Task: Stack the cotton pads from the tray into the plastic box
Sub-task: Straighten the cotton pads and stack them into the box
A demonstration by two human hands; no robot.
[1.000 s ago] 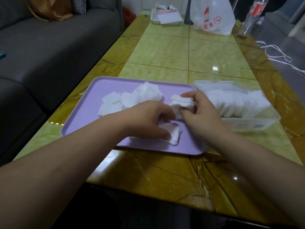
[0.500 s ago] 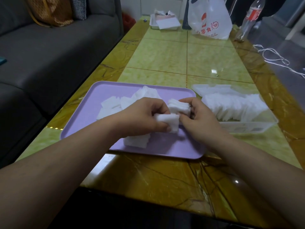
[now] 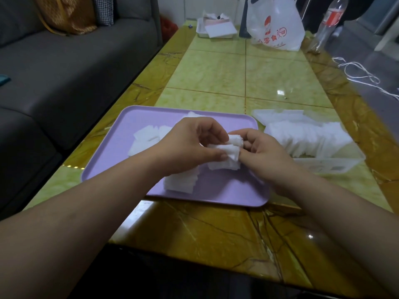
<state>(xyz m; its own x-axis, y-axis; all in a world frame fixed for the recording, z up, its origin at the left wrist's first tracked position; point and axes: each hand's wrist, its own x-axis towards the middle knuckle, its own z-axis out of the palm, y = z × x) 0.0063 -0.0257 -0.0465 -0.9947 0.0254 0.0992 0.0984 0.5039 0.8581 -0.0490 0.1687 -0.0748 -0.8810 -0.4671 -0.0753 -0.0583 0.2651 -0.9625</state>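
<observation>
A: Obs. A bundle of white square cotton pads [image 3: 228,147] is held between both hands, above the near-right part of the lilac rectangular plastic tray [image 3: 151,117]. On the left hand [image 3: 190,145], thumb and fingers [image 3: 216,131] are curled onto the bundle's left edge. The right hand [image 3: 265,156] is clamped on its right edge.

B: Risk?

A: Judgement only. The pads are thin and soft, their edges are not flush, and the bundle looks to sit in two uneven layers. If either pinch loosens in the carry, the lower pads could slide out and fan over the tray. The clear rectangular plastic box [image 3: 336,167], just right of the right fingers, holds a leaning row of white pads [image 3: 306,137] that rises above its rim. Forcing a bundle in could tip that row or spill pads onto the yellow-green marble-pattern table [image 3: 216,229].

B: Left on the tray?

A: A flat white stack [image 3: 181,183] lies below the left fingers, with loose pads [image 3: 146,137] beyond them to the left.

B: Unresolved?

A: The pad count in the bundle. The right fingertips are hidden behind it. The loose pads are partly covered by the left hand. Free room in the box cannot be judged, and its near wall is almost transparent and hard to trace.
</observation>
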